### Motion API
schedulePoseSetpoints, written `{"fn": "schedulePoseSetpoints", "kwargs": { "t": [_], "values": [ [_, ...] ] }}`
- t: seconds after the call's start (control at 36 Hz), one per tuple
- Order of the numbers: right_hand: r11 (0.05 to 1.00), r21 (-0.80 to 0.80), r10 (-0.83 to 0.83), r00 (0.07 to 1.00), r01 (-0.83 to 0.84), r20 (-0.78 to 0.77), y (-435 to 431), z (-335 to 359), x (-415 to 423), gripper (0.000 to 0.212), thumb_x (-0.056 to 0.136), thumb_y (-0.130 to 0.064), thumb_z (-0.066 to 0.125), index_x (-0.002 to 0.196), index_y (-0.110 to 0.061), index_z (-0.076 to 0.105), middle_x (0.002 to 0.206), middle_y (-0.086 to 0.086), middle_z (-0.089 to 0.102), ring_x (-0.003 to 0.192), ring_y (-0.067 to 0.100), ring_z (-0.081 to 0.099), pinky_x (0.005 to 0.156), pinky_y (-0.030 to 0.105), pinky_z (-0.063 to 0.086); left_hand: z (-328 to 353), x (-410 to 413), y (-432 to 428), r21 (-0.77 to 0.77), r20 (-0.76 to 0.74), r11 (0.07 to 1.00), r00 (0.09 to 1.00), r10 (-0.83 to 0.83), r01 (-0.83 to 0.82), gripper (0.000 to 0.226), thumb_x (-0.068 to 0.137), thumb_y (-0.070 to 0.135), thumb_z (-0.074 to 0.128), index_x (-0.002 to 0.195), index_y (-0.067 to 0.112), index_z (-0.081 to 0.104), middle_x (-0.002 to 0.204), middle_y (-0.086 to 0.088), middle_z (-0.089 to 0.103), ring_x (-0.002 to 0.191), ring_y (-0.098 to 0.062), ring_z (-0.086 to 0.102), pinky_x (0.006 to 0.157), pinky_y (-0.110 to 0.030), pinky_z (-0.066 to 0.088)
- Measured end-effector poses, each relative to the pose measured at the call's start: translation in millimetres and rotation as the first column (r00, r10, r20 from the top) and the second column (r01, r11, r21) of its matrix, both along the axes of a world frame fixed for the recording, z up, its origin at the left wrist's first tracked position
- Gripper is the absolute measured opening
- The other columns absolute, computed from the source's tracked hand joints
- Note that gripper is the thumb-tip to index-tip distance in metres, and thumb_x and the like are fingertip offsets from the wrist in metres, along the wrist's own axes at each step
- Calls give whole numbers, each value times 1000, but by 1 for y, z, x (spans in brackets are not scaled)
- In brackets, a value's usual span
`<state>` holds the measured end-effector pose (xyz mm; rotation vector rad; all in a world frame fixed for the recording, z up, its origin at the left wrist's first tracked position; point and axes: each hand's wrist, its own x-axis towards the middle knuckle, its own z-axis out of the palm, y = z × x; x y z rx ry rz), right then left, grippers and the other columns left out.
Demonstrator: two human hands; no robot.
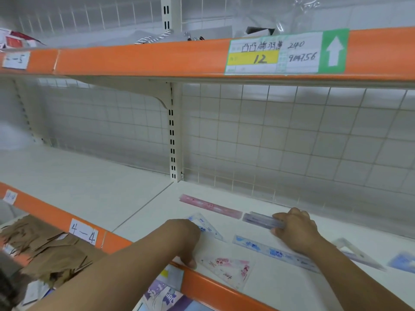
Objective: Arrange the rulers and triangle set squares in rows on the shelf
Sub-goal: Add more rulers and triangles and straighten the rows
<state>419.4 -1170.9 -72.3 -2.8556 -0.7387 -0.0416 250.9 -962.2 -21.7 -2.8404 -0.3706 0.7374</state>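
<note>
Shelf (157,209): white deck, orange front lip, wire grid at the back; carries all rulers and set squares laid flat. Right hand (296,230): grips the purple ruler (262,219) at its right end, fingers curled over the far edge, thumb on the near edge; cannot tell whether the ruler touches the deck or sits just above it. Just left of the held ruler's free end, nearly end to end with it: pink ruler (211,206), lying along the back. Left hand (186,239): rests on the blue set square (208,227), fingers bent down onto its left part, fingertips hidden behind the knuckles; cannot tell whether pressing or pinching; thumb spread wide, tip down on the deck by the front lip. Just right of that thumb tip: pink set square (231,269), flat, near the lip. Between the two hands, passing under the right wrist: blue ruler (276,252), slanted. Right of the right forearm: clear set square (350,248); beyond it, at the frame edge, blurred blue item (402,262), kind not discernible. Below the left forearm, on the lower level: brown paper scraps (45,250).
</note>
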Motion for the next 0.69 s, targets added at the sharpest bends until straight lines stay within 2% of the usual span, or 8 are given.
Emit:
{"fn": "schedulePoseSetpoints", "kwargs": {
  "t": [0.19, 0.31, 0.39, 0.47, 0.56, 0.64, 0.69],
  "values": [
    [1000, 2, 14, 998, -14, -54, 6, 1, 6, 27, 89, -42, 55, 115, -39, 61, 110, -1, 49, 116, 23, 40, 94, 31, 40, 1, -1, -2, 3, -12, 1000, 1000, -4, 4, 55, 86, 44, 66, 119, 1, 59, 118, -13, 64, 108, -28, 62, 90, -35, 49],
    [1000, 12, 24, 992, -23, -122, 6, 1, 10, 45, 88, -45, 58, 132, -38, 50, 130, 0, 45, 131, 26, 30, 103, 32, 34, 2, -1, -2, -1, -14, 1000, 1000, -1, 1, 55, 86, 43, 66, 120, 1, 58, 118, -13, 64, 109, -28, 61, 91, -36, 49],
    [999, 30, 35, 988, -30, -152, 6, 2, 12, 51, 89, -45, 58, 137, -35, 46, 135, 0, 42, 135, 25, 27, 106, 32, 31, 2, -2, -3, -1, -15, 1000, 1000, -5, 4, 55, 86, 43, 66, 120, 0, 58, 118, -14, 64, 109, -28, 61, 91, -36, 49],
    [999, 32, 32, 986, -27, -162, 4, 0, 12, 41, 89, -43, 56, 129, -34, 52, 127, -1, 49, 129, 25, 35, 102, 32, 35, 3, -2, -3, -5, -17, 1000, 1000, -5, 5, 54, 86, 43, 66, 119, 0, 58, 118, -14, 64, 108, -28, 62, 91, -35, 49],
    [998, 54, 50, 988, -43, -149, 3, -4, 15, 23, 89, -39, 57, 111, -34, 61, 108, -2, 51, 110, 21, 49, 92, 30, 42, 4, -3, -4, -3, -22, 1000, 1000, -8, 8, 55, 87, 43, 65, 119, 0, 58, 118, -14, 64, 108, -29, 62, 91, -36, 49],
    [997, 54, 59, 990, -53, -125, 4, -5, 15, 15, 89, -38, 57, 104, -34, 61, 105, -2, 51, 102, 18, 51, 87, 29, 42, 4, -3, -4, 0, -29, 1000, 1000, -7, 7, 55, 87, 44, 64, 120, 0, 57, 118, -15, 63, 109, -29, 61, 91, -36, 49],
    [997, 64, 54, 992, -47, -112, 5, -5, 13, 4, 89, -37, 57, 92, -37, 59, 101, -2, 53, 98, 19, 52, 83, 29, 42, 5, -3, -5, 1, -26, 1000, 1000, -6, 6, 55, 87, 44, 64, 120, 0, 56, 119, -14, 63, 109, -29, 61, 91, -36, 49]
  ]
}}
